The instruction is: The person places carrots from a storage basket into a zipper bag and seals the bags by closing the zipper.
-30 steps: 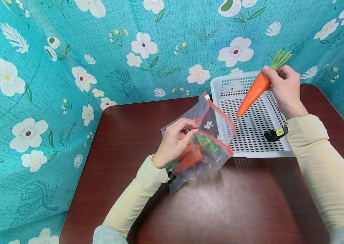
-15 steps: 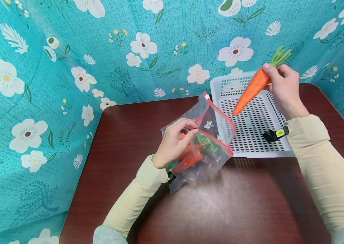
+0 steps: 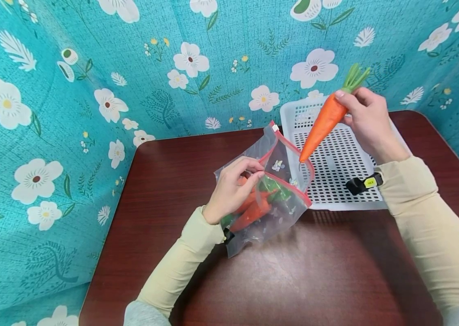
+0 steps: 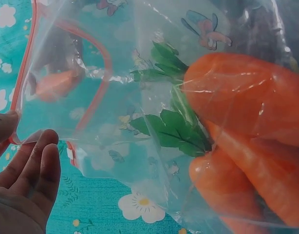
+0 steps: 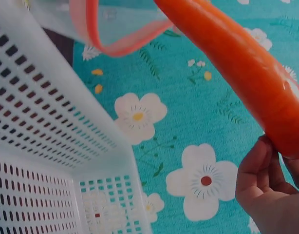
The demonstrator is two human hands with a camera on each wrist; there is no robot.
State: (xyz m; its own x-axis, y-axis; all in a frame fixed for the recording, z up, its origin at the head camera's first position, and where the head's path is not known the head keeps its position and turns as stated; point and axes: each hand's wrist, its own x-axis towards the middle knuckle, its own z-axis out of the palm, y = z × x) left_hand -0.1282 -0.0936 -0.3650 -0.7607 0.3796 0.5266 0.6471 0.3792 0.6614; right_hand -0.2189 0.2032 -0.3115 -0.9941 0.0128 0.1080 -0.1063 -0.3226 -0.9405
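Observation:
My right hand (image 3: 365, 120) pinches an orange carrot (image 3: 322, 124) near its green stalks, the tip slanting down to the left over the mouth of a clear zip bag (image 3: 282, 222). In the right wrist view the carrot (image 5: 237, 58) crosses the top right, above the fingers. The left hand (image 3: 235, 185) pinches the bag's red-edged rim between thumb and fingers, and the mouth gapes toward the right. Inside the bag lie several carrots (image 4: 242, 92) with green leaves (image 4: 176, 131), partly covered by the left hand in the head view.
A white perforated basket (image 3: 345, 205) stands at the back right of the dark red table (image 3: 286, 285), just right of the bag. Behind the table hangs a teal flowered cloth (image 3: 213, 59). Black straps are around both wrists.
My right hand has shifted left with the carrot, bringing its tip from above the basket to the bag's mouth. The left hand and bag stay nearly still.

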